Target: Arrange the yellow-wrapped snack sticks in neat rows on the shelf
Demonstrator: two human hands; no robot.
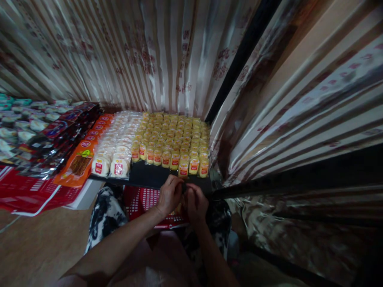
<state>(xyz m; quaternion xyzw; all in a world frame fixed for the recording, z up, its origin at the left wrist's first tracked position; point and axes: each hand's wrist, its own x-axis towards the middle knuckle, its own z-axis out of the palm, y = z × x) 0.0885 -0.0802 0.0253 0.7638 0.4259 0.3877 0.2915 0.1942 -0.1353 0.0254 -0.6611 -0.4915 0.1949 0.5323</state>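
Note:
Both hands meet over a red plastic basket [146,198] on my lap, just below the front edge of a dark shelf [149,173]. My left hand [171,194] is closed, its fingertips pinched at a small dark thing [183,186] whose kind I cannot make out. Closed on the other side of it is my right hand [196,202], thumb and fingers together. Beyond my fingers stand rows of yellow wrapped cakes [170,139] with red and orange labels. Left of them lie round white wrapped cakes [116,147]. Whatever lies in the basket under my hands is mostly hidden.
Orange snack packets [80,159] and a stack of dark shiny packets [56,139] lie to the left. A red basket with a white handle [44,195] stands there too. Printed curtains [167,52] hang behind, and a dark metal post [239,63] rises at the right.

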